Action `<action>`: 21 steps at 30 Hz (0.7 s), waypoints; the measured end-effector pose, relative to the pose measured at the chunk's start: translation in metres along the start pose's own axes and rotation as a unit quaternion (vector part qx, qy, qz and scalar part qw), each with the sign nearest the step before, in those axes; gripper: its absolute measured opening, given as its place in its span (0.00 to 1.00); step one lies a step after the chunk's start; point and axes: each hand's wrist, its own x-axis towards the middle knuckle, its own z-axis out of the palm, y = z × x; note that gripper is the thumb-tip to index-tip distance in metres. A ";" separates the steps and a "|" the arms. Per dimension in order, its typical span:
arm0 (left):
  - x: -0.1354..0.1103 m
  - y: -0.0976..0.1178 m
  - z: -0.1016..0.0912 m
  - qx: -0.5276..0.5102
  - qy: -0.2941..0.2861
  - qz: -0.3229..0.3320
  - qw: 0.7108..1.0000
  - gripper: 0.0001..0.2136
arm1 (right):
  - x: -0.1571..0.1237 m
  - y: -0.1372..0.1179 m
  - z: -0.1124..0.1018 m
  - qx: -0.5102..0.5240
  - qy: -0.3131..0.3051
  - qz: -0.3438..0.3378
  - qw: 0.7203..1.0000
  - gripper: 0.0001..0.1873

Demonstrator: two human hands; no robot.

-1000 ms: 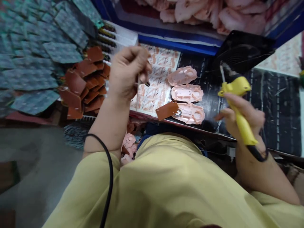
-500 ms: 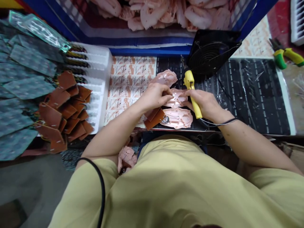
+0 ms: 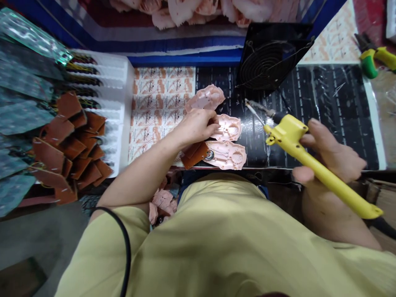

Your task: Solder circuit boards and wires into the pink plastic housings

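Note:
My right hand [image 3: 337,152] grips a yellow soldering gun [image 3: 305,146], raised near the camera with its metal tip pointing up and left. Closed fingers of my left hand [image 3: 201,126] meet at the left end of a pink plastic shell [image 3: 230,127]; what they pinch is hidden. Just below lies a second pink shell [image 3: 230,154] with a small round speaker [image 3: 210,155] at its left end. A brown circuit board [image 3: 194,155] rests beside that speaker, under my left wrist. Above my left hand is another pink shell piece [image 3: 206,98].
Brown boards [image 3: 71,144] pile up on a white foam tray [image 3: 119,119] at left, beside green boards [image 3: 21,95]. A black fan [image 3: 262,62] stands behind the work surface, before a blue crate [image 3: 185,62] of pink parts. Green-yellow pliers [image 3: 369,62] lie far right.
My right hand has drawn back from the pink shell, to the right and up toward the camera, with the soldering gun. My left hand stays at the shell.

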 end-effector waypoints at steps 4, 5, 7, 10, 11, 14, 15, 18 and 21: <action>0.000 0.000 -0.002 -0.004 -0.013 0.016 1.000 0.05 | -0.013 -0.002 0.002 0.046 -0.013 0.018 0.999 0.31; 0.001 0.000 -0.002 -0.004 -0.014 0.020 1.000 0.05 | -0.016 -0.002 0.005 0.070 -0.025 0.019 0.997 0.33; 0.001 0.000 -0.002 -0.001 -0.010 0.024 1.000 0.06 | -0.020 -0.002 0.011 0.109 -0.040 0.013 0.993 0.33; 0.002 0.001 -0.002 0.005 -0.005 0.025 1.000 0.06 | -0.022 -0.002 0.019 0.144 -0.033 -0.016 0.989 0.25; 0.002 0.001 -0.002 0.006 -0.007 0.024 1.000 0.06 | -0.022 -0.002 0.021 0.153 -0.032 -0.028 0.987 0.21; 0.003 0.001 -0.002 0.008 -0.011 0.019 1.000 0.06 | -0.016 -0.003 0.026 0.162 -0.037 -0.045 0.985 0.14; 0.003 0.001 -0.002 0.010 -0.011 0.017 1.000 0.06 | -0.013 -0.004 0.027 0.161 -0.037 -0.045 0.985 0.13; 0.003 0.002 -0.002 0.019 -0.013 0.012 1.000 0.06 | -0.005 -0.007 0.028 0.150 -0.048 -0.047 0.986 0.10; 0.003 0.003 -0.002 0.030 -0.015 0.011 0.999 0.06 | -0.002 -0.007 0.024 0.152 -0.064 -0.062 0.984 0.10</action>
